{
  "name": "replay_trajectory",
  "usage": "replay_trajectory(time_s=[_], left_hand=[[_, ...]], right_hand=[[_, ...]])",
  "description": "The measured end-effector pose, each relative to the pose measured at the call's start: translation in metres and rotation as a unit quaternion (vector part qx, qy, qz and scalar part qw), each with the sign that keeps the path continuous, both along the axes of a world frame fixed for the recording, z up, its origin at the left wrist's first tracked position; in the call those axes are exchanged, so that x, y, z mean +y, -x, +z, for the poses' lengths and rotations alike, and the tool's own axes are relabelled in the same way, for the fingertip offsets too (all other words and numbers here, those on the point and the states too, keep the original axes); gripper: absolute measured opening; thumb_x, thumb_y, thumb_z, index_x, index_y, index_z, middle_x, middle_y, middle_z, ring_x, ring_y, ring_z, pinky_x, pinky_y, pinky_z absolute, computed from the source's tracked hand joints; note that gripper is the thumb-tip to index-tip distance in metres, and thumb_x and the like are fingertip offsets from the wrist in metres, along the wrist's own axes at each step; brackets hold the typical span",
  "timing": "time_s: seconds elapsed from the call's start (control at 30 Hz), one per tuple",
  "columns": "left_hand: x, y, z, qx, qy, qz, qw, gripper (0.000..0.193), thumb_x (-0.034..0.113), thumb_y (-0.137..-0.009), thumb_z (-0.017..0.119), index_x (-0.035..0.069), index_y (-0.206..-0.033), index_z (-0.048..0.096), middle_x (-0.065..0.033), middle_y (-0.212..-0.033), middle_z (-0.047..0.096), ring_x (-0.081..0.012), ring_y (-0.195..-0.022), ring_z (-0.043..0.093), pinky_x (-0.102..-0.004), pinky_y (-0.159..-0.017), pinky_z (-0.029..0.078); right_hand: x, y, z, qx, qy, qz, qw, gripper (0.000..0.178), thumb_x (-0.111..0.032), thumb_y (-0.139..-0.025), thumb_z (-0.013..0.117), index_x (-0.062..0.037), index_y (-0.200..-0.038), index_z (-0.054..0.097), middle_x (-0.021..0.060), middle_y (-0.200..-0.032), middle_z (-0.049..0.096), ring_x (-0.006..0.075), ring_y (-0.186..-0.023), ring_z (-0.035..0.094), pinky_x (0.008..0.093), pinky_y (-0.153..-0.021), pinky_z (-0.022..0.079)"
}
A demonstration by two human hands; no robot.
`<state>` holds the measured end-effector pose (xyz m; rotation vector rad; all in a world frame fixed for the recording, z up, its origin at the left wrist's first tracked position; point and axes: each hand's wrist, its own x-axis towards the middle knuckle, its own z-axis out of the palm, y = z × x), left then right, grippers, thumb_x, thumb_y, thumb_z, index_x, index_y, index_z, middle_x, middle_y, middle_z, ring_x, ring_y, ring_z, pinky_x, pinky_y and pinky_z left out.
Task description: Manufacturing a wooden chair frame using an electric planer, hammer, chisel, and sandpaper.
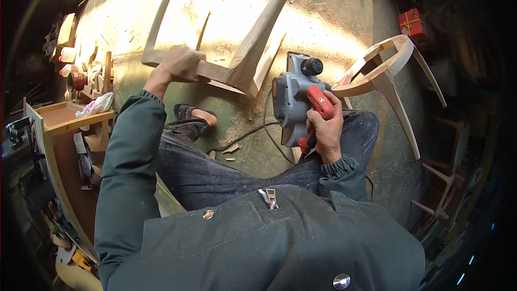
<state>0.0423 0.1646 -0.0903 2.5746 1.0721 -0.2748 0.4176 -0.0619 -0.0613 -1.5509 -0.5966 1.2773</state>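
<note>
Head view: we see the left hand [183,64] grasping a wooden frame [216,71] at upper centre, its thick leg [262,28] slanting toward upper right; the right hand [326,128], farther off, grips a grey power tool [293,97] just right of the frame.

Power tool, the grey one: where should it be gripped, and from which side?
Best by its red handle, I'd judge, coming from the lower right, as the right hand does. The handle is a slim bar on the right side of the power tool, easy for fingers to wrap, while the grey body is wide and blocky.
</note>
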Motion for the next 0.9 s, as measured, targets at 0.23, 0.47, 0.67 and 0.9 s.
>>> replay_trajectory(time_s=[0.23, 0.47, 0.67, 0.9], left_hand=[[-0.021, -0.029, 0.005, 0.012, -0.003, 0.156, 0.988, 0.055, 0.055, -0.066, 0.084, 0.009, -0.094, 0.075, -0.0173, -0.083, 0.074, -0.0387, -0.083, 0.073, -0.0479, -0.072, 0.056], [-0.005, -0.011, -0.004, 0.006, 0.008, 0.217, 0.976, 0.062, 0.066, -0.070, 0.078, 0.009, -0.092, 0.073, -0.0185, -0.086, 0.074, -0.0384, -0.087, 0.073, -0.0472, -0.076, 0.057], [-0.003, -0.010, -0.020, -0.010, -0.029, 0.204, 0.978, 0.054, 0.061, -0.068, 0.083, 0.013, -0.092, 0.073, -0.0188, -0.081, 0.073, -0.0399, -0.080, 0.072, -0.0486, -0.071, 0.056], [-0.007, -0.002, -0.020, -0.035, -0.021, 0.206, 0.978, 0.053, 0.058, -0.067, 0.084, 0.011, -0.089, 0.072, -0.0167, -0.076, 0.071, -0.0387, -0.075, 0.071, -0.0476, -0.069, 0.056]], right_hand=[[0.011, 0.031, 0.028, 0.119, -0.059, 0.003, 0.991, 0.065, 0.002, -0.086, 0.066, -0.0034, -0.145, 0.040, 0.0080, -0.086, 0.062, 0.0136, -0.059, 0.059, 0.0276, -0.051, 0.050], [0.039, 0.067, 0.024, 0.173, -0.052, 0.035, 0.983, 0.067, 0.002, -0.086, 0.067, -0.0047, -0.146, 0.038, 0.0071, -0.085, 0.061, 0.0137, -0.057, 0.060, 0.0271, -0.049, 0.050], [0.063, 0.072, 0.021, 0.188, -0.038, 0.064, 0.979, 0.069, 0.001, -0.085, 0.068, -0.0060, -0.147, 0.037, 0.0071, -0.086, 0.061, 0.0133, -0.058, 0.060, 0.0276, -0.049, 0.051], [0.093, 0.078, 0.028, 0.160, 0.008, 0.060, 0.985, 0.068, 0.000, -0.087, 0.066, -0.0058, -0.147, 0.037, 0.0088, -0.101, 0.062, 0.0134, -0.057, 0.059, 0.0279, -0.050, 0.052]])
